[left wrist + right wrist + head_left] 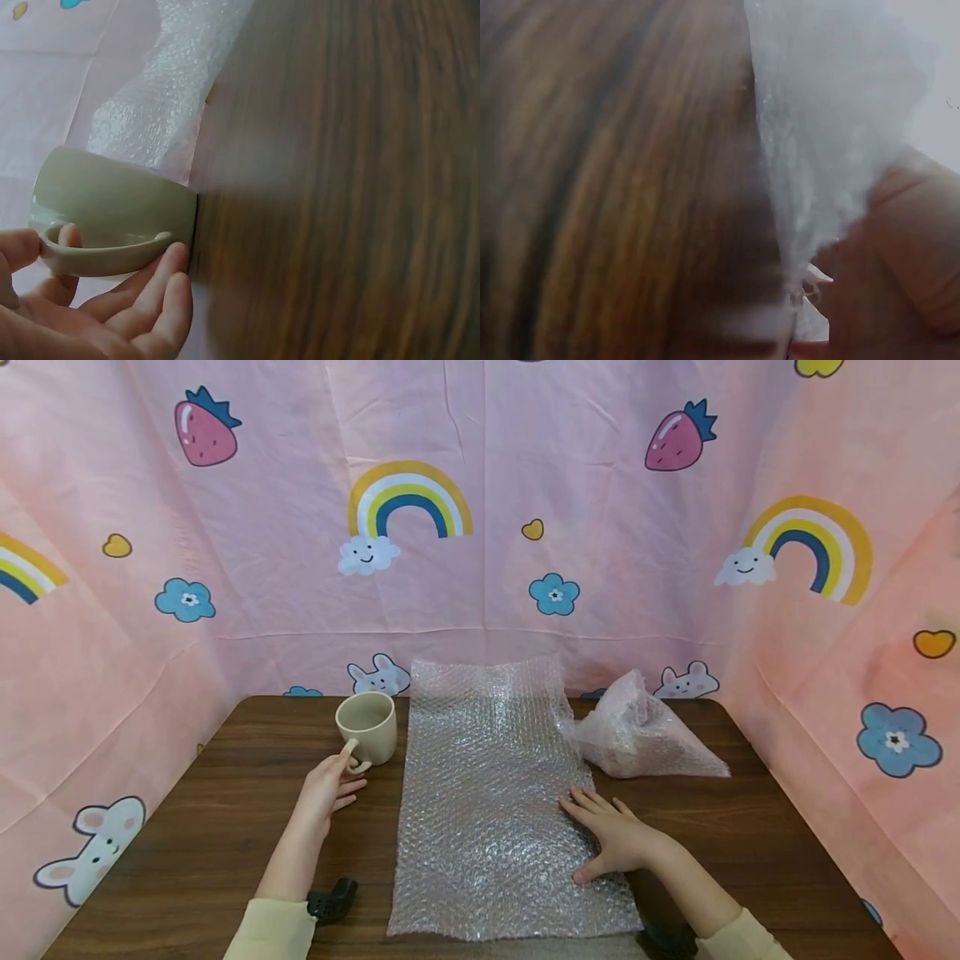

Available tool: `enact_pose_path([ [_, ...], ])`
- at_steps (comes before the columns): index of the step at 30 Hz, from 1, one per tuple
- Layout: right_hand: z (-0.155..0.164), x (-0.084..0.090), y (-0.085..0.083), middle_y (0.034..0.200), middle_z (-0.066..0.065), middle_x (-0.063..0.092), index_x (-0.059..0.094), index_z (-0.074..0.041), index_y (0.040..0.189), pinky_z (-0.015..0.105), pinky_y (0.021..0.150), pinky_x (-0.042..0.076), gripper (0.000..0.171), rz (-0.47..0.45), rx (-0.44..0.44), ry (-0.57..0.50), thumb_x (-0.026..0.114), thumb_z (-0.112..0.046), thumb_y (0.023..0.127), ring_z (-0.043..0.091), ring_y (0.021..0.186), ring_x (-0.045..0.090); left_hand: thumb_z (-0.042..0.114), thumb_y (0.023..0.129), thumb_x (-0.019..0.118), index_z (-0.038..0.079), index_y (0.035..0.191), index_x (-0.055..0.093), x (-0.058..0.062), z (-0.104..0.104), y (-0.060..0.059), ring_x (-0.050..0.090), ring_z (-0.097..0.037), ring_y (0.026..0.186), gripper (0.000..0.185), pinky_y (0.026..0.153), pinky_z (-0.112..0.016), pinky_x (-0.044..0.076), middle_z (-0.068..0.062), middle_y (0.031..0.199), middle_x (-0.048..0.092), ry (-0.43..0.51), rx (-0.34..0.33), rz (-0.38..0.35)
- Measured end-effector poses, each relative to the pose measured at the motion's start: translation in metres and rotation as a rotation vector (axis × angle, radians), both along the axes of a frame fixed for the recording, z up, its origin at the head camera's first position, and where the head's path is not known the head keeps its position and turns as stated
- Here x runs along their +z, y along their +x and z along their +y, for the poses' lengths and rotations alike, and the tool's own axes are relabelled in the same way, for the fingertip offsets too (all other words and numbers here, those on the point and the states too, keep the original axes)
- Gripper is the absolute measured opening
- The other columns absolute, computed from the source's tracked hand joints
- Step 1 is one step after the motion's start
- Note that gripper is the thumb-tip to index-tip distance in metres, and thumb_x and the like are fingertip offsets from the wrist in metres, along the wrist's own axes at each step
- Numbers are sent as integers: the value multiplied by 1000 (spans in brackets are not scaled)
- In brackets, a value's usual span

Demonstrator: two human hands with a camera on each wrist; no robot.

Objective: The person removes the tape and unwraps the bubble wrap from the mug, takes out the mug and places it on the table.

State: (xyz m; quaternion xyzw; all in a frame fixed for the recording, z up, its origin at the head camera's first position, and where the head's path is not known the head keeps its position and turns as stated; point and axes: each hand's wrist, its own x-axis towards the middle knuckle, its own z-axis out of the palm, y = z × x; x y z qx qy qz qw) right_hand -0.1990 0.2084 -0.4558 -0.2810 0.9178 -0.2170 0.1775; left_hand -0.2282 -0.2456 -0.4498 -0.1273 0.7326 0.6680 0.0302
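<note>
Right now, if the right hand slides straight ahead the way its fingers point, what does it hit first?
The right hand lies flat on the bubble wrap sheet, fingers pointing up-left across it. Going on, it would meet only more sheet, probably nothing solid. The bubble-wrapped bundle sits off to the right of that line, though depth is hard to judge.

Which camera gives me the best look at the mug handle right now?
The left wrist view: the mug fills the frame's left, its handle plainly pinched by the left hand. The head view shows the whole mug on the table, handle small. The right wrist view shows none of it.
</note>
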Motion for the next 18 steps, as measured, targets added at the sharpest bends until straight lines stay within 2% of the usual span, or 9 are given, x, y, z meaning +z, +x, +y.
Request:
enact_pose_path([
  [5, 0, -1, 1, 157, 17, 15, 29, -10, 151, 69, 103, 3, 103, 19, 9, -2, 77, -55, 72, 37, 143, 8, 46, 102, 35, -5, 129, 43, 5, 1, 2, 53, -39, 118, 59, 93, -50, 42, -25, 142, 38, -128, -1, -1],
  [13, 2, 0, 2, 155, 18, 22, 33, -9, 150, 70, 102, 11, 89, 72, 12, -25, 70, -53, 81, 38, 141, 16, 31, 103, 42, -4, 130, 44, 13, 2, 5, 60, -34, 108, 45, 79, -40, 47, -27, 132, 49, -247, -19, 17],
  [18, 4, 3, 3, 153, 17, 26, 36, -9, 148, 69, 102, 15, 84, 98, -1, -44, 70, -49, 83, 38, 140, 20, 28, 101, 47, -6, 133, 41, 20, 3, 9, 54, -38, 107, 47, 80, -44, 46, -28, 126, 50, -319, -24, 42],
])
